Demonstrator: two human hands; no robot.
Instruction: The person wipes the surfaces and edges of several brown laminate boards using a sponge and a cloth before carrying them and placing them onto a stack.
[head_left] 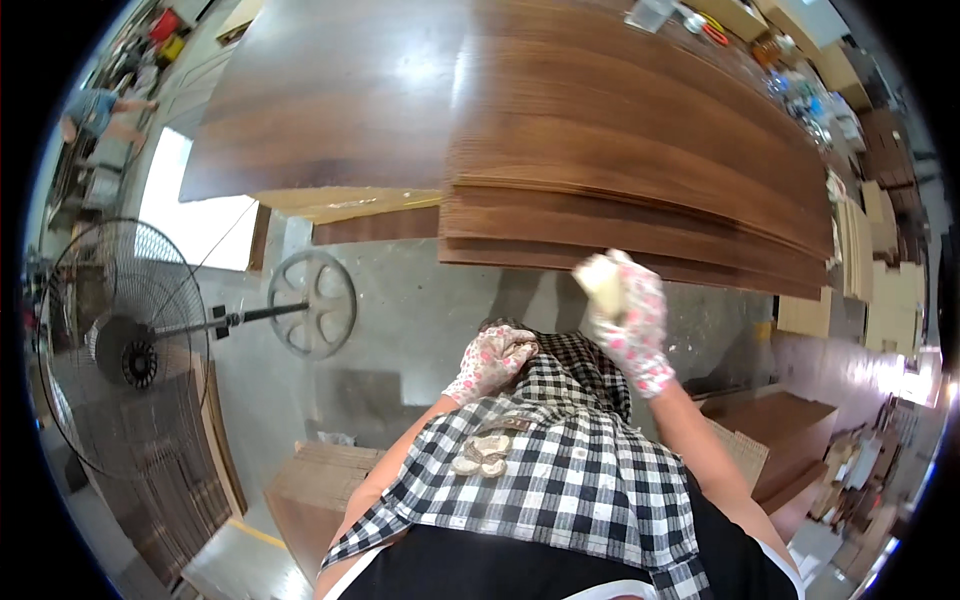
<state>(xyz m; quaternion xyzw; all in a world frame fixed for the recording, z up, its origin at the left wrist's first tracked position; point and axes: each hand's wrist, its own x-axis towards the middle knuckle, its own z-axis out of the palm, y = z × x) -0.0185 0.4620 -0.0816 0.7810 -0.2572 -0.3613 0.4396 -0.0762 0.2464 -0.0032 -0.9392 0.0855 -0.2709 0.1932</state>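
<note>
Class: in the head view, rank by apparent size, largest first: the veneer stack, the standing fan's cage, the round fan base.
1. veneer stack
2. fan's cage, though it sits nearer the camera, so true size is unsure
3. round fan base

The stack of thin dark-brown wood veneer sheets (640, 190) looks smooth and slightly glossy, with fine straight grain and a pale glare on the broad top sheet, while its layered front edges look rougher and wavy. Just below that stack's front edge, the right hand (632, 318) wears a white knitted cloth glove with pink flower print and holds a small pale matt block (601, 281), and the left hand (492, 362) in a like glove rests on the black-and-white checked woven cloth apron (560, 470). Left of the stack, the black wire-metal fan (120, 350) looks dull, and the grey concrete floor (420, 310) beneath has a worn, faint sheen.
</note>
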